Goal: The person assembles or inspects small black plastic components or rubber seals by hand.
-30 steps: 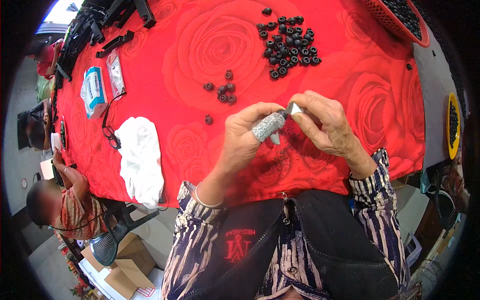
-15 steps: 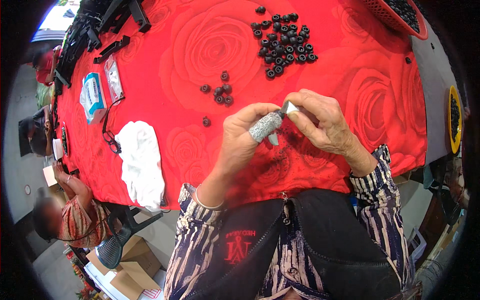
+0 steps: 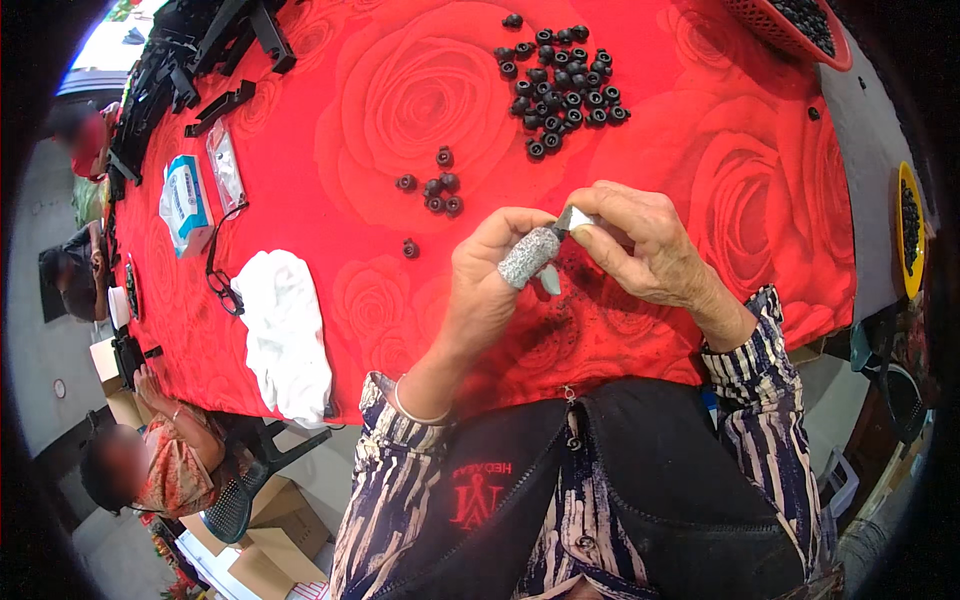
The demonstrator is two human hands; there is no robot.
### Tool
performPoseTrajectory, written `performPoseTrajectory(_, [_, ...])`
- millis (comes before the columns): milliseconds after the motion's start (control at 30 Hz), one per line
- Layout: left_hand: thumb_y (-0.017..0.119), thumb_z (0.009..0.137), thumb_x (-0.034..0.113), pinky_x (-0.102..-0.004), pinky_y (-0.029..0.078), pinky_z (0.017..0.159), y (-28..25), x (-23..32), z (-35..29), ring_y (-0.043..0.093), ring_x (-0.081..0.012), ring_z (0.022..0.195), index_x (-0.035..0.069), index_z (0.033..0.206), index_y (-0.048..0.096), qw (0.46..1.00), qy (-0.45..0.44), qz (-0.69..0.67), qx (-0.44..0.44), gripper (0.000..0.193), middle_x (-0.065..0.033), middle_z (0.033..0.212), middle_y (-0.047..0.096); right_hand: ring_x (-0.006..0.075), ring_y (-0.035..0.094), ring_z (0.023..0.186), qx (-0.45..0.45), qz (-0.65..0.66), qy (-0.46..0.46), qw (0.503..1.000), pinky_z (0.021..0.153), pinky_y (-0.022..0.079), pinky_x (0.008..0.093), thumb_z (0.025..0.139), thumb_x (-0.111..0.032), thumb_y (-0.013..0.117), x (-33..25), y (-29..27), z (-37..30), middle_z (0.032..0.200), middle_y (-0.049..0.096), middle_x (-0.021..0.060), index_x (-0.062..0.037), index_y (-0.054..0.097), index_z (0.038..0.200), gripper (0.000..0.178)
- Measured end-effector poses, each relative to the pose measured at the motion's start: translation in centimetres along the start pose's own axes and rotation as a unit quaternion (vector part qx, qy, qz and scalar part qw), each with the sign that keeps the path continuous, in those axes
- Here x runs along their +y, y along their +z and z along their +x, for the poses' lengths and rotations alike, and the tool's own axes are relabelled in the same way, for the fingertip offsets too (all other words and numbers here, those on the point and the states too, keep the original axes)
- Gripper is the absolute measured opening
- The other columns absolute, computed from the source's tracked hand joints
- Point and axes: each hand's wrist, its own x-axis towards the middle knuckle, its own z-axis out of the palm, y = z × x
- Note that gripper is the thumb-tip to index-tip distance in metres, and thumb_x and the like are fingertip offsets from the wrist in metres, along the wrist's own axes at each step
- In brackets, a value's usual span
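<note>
While my left hand [image 3: 488, 268] clamps small dark piece [image 3: 562, 222], partly hidden, my right hand [image 3: 640, 245] pinches white pointed bit [image 3: 579, 217] beside it; handling apparently unfinished. Dark crumbs [image 3: 560, 308] at six o'clock; larger black-knob cluster [image 3: 572, 100] at twelve, smaller knob group [image 3: 433, 187] at ten; which are done, cannot tell.

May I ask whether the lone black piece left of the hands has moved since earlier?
No; the lone black piece keeps its place against the nearby printed rose.

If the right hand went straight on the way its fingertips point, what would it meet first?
Ahead of the right hand, past the small pointed piece it pinches, the left hand looks first in line; how their depths compare is unclear.
</note>
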Motion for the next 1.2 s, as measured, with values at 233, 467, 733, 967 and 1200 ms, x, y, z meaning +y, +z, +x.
performPoseTrajectory(233, [0.054, 0.086, 0.008, -0.0215, 0.046, 0.057, 0.3, -0.5, -0.2, 0.055, -0.0097, 0.066, -0.003, 0.101, 0.053, 0.999, 0.019, -0.020, 0.017, 0.018, -0.0042, 0.084, 0.057, 0.0192, 0.047, 0.054, 0.014, -0.019, -0.015, 1.000, 0.048, 0.036, 0.0295, 0.075, 0.001, 0.056, 0.1, 0.1, -0.1, 0.067, 0.048, 0.0098, 0.0047, 0.053, 0.093, 0.019])
performPoseTrajectory(467, [0.055, 0.086, 0.008, -0.0227, 0.047, 0.055, 0.1, -0.4, 0.0, 0.054, -0.0094, 0.066, -0.003, 0.099, 0.054, 0.999, -0.012, -0.046, 0.003, 0.018, -0.0048, 0.082, 0.057, 0.0220, 0.050, 0.055, -0.021, -0.016, -0.038, 0.999, 0.049, 0.038, 0.0312, 0.075, 0.000, 0.057, 0.4, -0.4, 0.0, 0.067, 0.049, 0.0110, 0.0044, 0.054, 0.093, 0.019])
performPoseTrajectory(733, [0.055, 0.085, 0.008, -0.0239, 0.048, 0.053, 0.0, -0.4, -0.1, 0.053, -0.0093, 0.066, -0.003, 0.099, 0.054, 0.994, -0.031, -0.106, -0.014, 0.018, -0.0052, 0.079, 0.056, 0.0236, 0.052, 0.057, -0.034, 0.003, -0.053, 0.998, 0.049, 0.039, 0.0320, 0.074, 0.000, 0.057, 0.9, -0.6, 0.0, 0.069, 0.051, 0.0118, 0.0039, 0.054, 0.091, 0.018])
performPoseTrajectory(967, [0.055, 0.085, 0.009, -0.0245, 0.048, 0.050, 0.1, -0.1, 0.0, 0.053, -0.0094, 0.063, -0.002, 0.097, 0.055, 0.993, -0.048, -0.104, -0.017, 0.016, -0.0045, 0.075, 0.055, 0.0240, 0.052, 0.057, -0.057, -0.018, -0.083, 0.995, 0.049, 0.040, 0.0319, 0.072, 0.000, 0.058, 1.3, -1.0, 0.3, 0.068, 0.051, 0.0111, 0.0027, 0.054, 0.090, 0.018])
performPoseTrajectory(1200, [0.056, 0.085, 0.009, -0.0244, 0.046, 0.050, -1.3, 0.4, 1.0, 0.049, -0.0085, 0.061, 0.000, 0.095, 0.056, 0.990, 0.041, -0.131, 0.019, 0.014, -0.0040, 0.073, 0.054, 0.0227, 0.055, 0.058, -0.062, 0.030, -0.008, 0.998, 0.052, 0.043, 0.0314, 0.072, -0.005, 0.060, 0.3, -1.3, -0.1, 0.069, 0.053, 0.0099, 0.0010, 0.055, 0.089, 0.019])
